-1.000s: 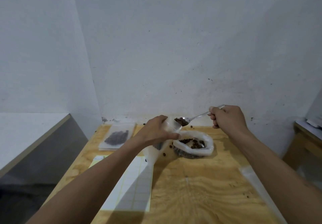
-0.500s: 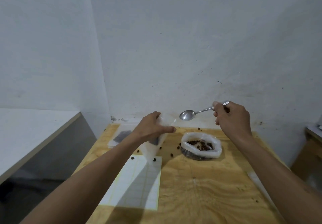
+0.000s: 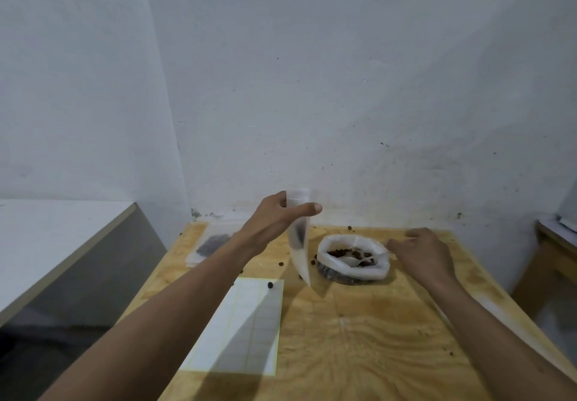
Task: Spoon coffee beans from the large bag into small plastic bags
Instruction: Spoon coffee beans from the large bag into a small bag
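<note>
Plywood counter (image 3: 359, 338), pale and swirled with grain, filling the lower middle of the frame. Translucent small plastic bag (image 3: 299, 238) hanging just left of centre, pinched near its top by the left hand (image 3: 278, 216), thumb stretched across the front; limp, narrow, tapering to a point low down, with a dark smear of coffee beans part-way up. Large bag (image 3: 354, 258) sitting at centre right, rim rolled into a soft white collar, brown beans inside, a pale spoon (image 3: 356, 261) lying among them. Right hand (image 3: 420, 252) hovering just beside that rim, fingers loosely curled, gripping nothing.

Likely trouble from here: small bag dangling with its mouth seemingly pressed flat, so any next spoonful could catch the edge and scatter. Evidence of that risk already lying about, loose beans (image 3: 270, 285) dotted over the wood and on the gridded paper sheet (image 3: 243, 322) at lower centre. Thin film also apt to slip from a light pinch as weight builds. Soft collar of the large bag prone to collapsing if nudged.

Flat filled packet (image 3: 212, 243), cloudy plastic over a dark patch, resting at centre left.
</note>
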The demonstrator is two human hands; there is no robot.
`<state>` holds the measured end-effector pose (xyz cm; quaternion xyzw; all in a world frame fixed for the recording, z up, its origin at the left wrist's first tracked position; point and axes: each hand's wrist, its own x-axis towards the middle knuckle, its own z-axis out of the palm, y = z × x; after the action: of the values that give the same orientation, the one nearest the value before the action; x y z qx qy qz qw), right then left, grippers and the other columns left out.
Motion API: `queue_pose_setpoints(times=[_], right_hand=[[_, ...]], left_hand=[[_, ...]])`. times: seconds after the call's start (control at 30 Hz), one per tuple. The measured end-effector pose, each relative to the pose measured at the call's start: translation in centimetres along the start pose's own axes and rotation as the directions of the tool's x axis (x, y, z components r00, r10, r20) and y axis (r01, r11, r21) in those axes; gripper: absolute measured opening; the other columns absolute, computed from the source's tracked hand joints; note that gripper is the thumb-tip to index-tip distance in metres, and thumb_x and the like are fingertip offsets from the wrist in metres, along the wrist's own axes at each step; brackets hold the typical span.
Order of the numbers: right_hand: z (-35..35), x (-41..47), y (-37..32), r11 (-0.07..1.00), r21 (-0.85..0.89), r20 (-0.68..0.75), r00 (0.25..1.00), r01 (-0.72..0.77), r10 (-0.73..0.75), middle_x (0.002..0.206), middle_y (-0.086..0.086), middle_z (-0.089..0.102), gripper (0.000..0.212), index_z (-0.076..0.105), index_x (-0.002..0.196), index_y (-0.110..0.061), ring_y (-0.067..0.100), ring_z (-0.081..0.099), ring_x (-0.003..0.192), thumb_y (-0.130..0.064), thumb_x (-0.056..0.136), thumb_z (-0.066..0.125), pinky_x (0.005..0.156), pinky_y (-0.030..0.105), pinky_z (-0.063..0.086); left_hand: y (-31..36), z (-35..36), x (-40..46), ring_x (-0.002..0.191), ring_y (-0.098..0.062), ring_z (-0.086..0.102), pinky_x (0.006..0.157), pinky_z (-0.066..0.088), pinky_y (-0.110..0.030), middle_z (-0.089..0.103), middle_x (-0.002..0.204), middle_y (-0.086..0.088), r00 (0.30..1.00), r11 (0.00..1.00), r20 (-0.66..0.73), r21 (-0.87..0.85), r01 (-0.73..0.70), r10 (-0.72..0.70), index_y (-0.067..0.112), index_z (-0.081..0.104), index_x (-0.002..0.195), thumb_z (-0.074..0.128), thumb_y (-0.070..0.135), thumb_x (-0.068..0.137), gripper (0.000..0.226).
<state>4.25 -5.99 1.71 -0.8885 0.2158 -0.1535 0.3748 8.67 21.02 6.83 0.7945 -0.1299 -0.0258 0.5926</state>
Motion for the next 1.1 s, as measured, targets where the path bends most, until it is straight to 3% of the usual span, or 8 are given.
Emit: queue_pose_setpoints(times=[0.07,0.13,0.2,0.4,0.53,0.67,0.87,1.1], right_hand=[[-0.2,-0.1,-0.3,0.998,-0.064,-0.014,1.000,0.006,-0.007,0.148,0.018,0.046,0.086,0.040,0.149,-0.008,0.036,0.048,0.133,-0.043,0.082,0.080,0.100,0.044,0.045],[-0.3,-0.8,-1.5,0.990,-0.009,-0.025,0.989,0.143,-0.143,0.155,0.012,0.034,0.088,0.036,0.152,-0.015,0.031,0.040,0.139,-0.047,0.082,0.079,0.104,0.044,0.041],[-0.1,-1.5,-3.2,0.957,0.185,0.099,0.965,0.221,-0.242,0.150,0.003,0.043,0.076,0.044,0.149,-0.021,0.021,0.049,0.131,-0.052,0.086,0.074,0.096,0.035,0.045],[2.0,-2.9,-6.4,0.849,0.528,0.544,0.780,-0.033,-0.308,0.123,-0.006,0.072,0.065,0.058,0.137,-0.029,0.020,0.066,0.118,-0.057,0.081,0.076,0.105,0.042,0.049],[2.8,-3.2,-7.1,0.724,0.681,0.469,0.823,-0.106,-0.321,0.101,0.008,0.079,0.027,0.074,0.102,-0.011,0.027,0.075,0.101,-0.024,0.081,0.084,0.085,0.037,0.060],[2.9,-3.1,-7.4,0.743,0.668,0.389,0.871,-0.042,-0.300,0.101,0.014,0.078,0.024,0.078,0.096,-0.009,0.023,0.074,0.089,-0.022,0.077,0.086,0.084,0.047,0.061],[2.5,-2.8,-8.1,0.782,0.619,0.334,0.876,0.073,-0.347,0.099,0.014,0.077,0.016,0.078,0.091,-0.008,0.013,0.074,0.077,-0.018,0.080,0.084,0.066,0.026,0.059],[1.5,-1.6,-9.8,0.783,0.598,0.291,0.866,0.168,-0.407,0.096,0.003,0.077,0.023,0.077,0.100,-0.018,0.023,0.075,0.091,-0.025,0.080,0.085,0.083,0.034,0.060]], left_hand=[[0.1,0.1,0.0,0.101,-0.011,0.067,0.089,0.048,-0.032,0.074,0.105,0.009,1.000,0.999,0.021,-0.037,-0.002,0.003,0.024,0.074,0.105,0.079,0.053,0.076,0.041],[0.3,0.3,0.1,0.100,-0.015,0.070,0.091,0.048,-0.034,0.076,0.104,0.006,0.998,0.996,0.056,-0.088,-0.022,0.027,0.021,0.077,0.103,0.079,0.055,0.073,0.045],[0.5,0.6,0.1,0.098,-0.015,0.071,0.088,0.049,-0.033,0.077,0.104,0.003,0.996,0.987,0.080,-0.161,-0.030,0.043,0.018,0.077,0.102,0.077,0.049,0.075,0.041],[0.9,1.3,0.1,0.096,-0.023,0.065,0.087,0.048,-0.038,0.070,0.101,-0.006,0.987,0.919,0.114,-0.390,-0.059,0.112,0.011,0.074,0.095,0.075,0.040,0.077,0.034],[0.8,0.7,0.2,0.094,-0.030,0.064,0.091,0.051,-0.047,0.066,0.099,-0.016,0.995,0.904,0.013,-0.419,-0.084,0.099,-0.010,0.063,0.101,0.077,0.038,0.082,0.053],[0.1,0.2,0.2,0.087,-0.029,0.060,0.095,0.052,-0.056,0.060,0.095,-0.013,0.988,0.899,-0.129,-0.419,-0.129,0.081,-0.021,0.056,0.095,0.088,0.040,0.075,0.072],[-1.1,-0.1,0.0,0.086,-0.030,0.075,0.076,0.061,-0.033,0.076,0.097,-0.020,0.969,0.864,-0.246,-0.491,-0.113,-0.012,-0.007,0.073,0.101,0.077,0.016,0.087,0.027],[-1.2,-0.7,-0.1,0.072,-0.024,0.075,0.069,0.061,-0.029,0.077,0.081,-0.017,0.959,0.895,-0.283,-0.432,-0.109,-0.020,-0.004,0.075,0.095,0.075,0.012,0.089,0.017]])
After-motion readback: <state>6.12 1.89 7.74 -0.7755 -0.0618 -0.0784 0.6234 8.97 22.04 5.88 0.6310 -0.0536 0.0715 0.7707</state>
